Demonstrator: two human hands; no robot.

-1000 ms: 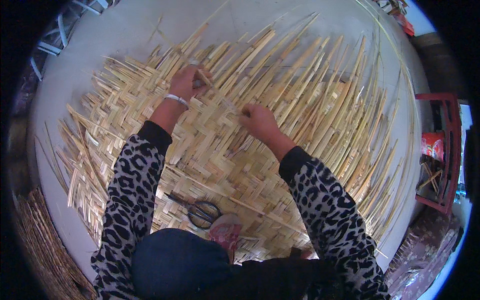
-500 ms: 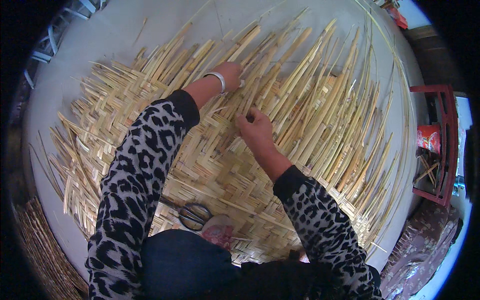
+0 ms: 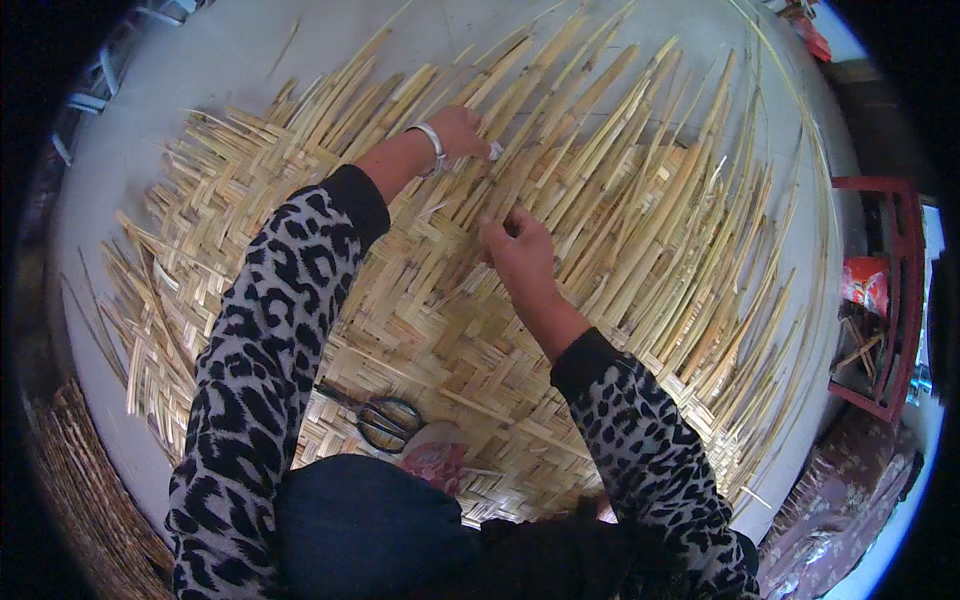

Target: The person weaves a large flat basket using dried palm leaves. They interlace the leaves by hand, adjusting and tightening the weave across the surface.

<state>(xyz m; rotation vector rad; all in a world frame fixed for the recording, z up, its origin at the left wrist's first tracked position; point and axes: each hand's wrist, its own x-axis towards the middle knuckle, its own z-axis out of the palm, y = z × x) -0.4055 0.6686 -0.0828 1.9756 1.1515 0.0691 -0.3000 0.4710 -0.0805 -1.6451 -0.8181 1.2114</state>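
Observation:
A large woven mat (image 3: 430, 340) of pale, flat plant strips lies on the floor in front of me, its weave a zigzag pattern. Loose strip ends (image 3: 640, 200) fan out along its far and right sides. My left hand (image 3: 462, 135), with a silver bangle at the wrist, is closed at the strips near the far edge; its fingertips are partly hidden. Closer to me, my right hand (image 3: 520, 250) pinches a split strip (image 3: 510, 185), thumb and forefinger curled together. Black-handled scissors (image 3: 388, 424) rest on the mat by my knee.
At the right stands a red wooden stool or chair (image 3: 905, 300) with a red packet (image 3: 865, 282) by it. A patterned cloth (image 3: 840, 510) covers something at lower right. A bundle of brown stalks (image 3: 95, 490) lies at lower left, and metal legs (image 3: 105, 75) show at upper left.
My view has shifted slightly. The right hand sits a little farther right and lower, still pinching at the strips; the left hand has barely moved over the far strips.

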